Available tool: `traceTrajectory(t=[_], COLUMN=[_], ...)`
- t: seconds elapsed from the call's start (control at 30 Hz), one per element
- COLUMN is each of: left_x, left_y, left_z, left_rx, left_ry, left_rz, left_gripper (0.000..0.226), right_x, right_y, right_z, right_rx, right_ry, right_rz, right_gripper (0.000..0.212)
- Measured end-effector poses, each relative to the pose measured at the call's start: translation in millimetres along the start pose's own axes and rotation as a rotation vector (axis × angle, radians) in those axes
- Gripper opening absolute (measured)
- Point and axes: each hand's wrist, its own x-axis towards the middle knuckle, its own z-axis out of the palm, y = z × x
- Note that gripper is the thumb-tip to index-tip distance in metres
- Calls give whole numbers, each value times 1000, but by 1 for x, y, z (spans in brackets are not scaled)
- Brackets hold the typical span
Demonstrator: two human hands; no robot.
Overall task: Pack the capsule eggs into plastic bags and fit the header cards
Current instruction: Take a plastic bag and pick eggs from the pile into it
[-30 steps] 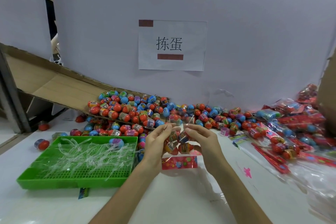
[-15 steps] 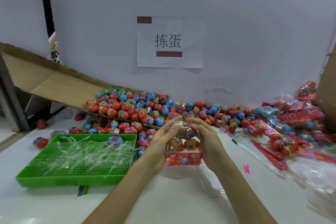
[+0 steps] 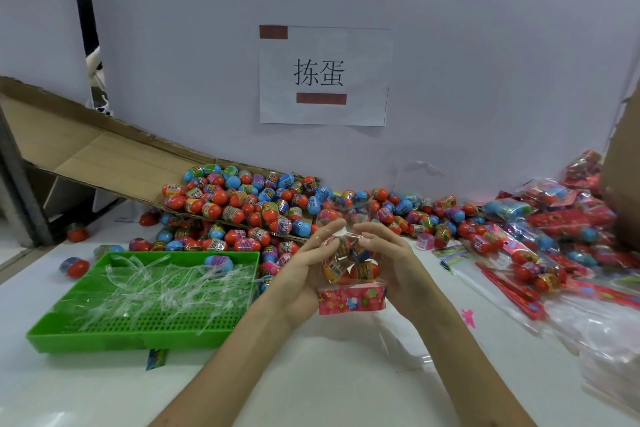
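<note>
Both hands are up over the white tabletop (image 3: 311, 374) with the clear plastic bag of red and orange capsule eggs (image 3: 349, 265) held between them, its pink flowered header card (image 3: 351, 300) at the near, lower end. The left hand (image 3: 304, 276) cradles the bag's side and nips the crinkled top film with its fingertips, while the right hand (image 3: 393, 263) curls in and pinches that same top edge. Behind them, the loose heap of red and blue capsule eggs (image 3: 263, 204) spills off the brown cardboard ramp (image 3: 104, 156).
</note>
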Motion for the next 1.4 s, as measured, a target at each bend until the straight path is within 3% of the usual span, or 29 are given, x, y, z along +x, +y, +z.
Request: traceTrajectory(t=[0.07, 0.17, 0.23, 0.4, 0.53, 0.67, 0.77, 0.93, 1.1, 1.3, 1.4], left_x=[0, 0, 0, -1, -2, -6, -9, -14, -16, -18, -18], left_y=[1, 5, 7, 9, 7, 8, 9, 13, 15, 15, 17], left_z=[-1, -2, -3, -2, 0, 3, 6, 10, 12, 12, 11], left_rx=[-6, -17, -39, -27, -64, -96, -105, -79, -58, -123, -111], left_ry=[5, 11, 2, 9, -16, -22, -76, -149, -176, -206, -258], left_rz=[-23, -24, -25, -44, -39, -31, -16, 4, 12, 19, 35], left_gripper=[40, 37, 36, 35, 30, 18, 23, 28, 26, 35, 29], right_x=[-1, -3, -3, -3, -4, -5, -5, -3, -6, -11, -14], right_y=[0, -1, -1, -3, -3, 1, 3, 4, 2, -1, -4], right_z=[1, 4, 5, 3, 2, 2, 1, -2, 0, 2, 3], right_rx=[-20, -74, -103, -91, 61, 182, 266, 262, 305, 365, 340], right_ry=[-11, -22, -17, 13, -72, -136, -159, -126, -140, -165, -165], right_rz=[12, 42, 50, 28, 41, 53, 35, 35, -1, 7, -2], right_gripper=[25, 48, 52, 28, 35, 23, 18, 43, 15, 15, 17])
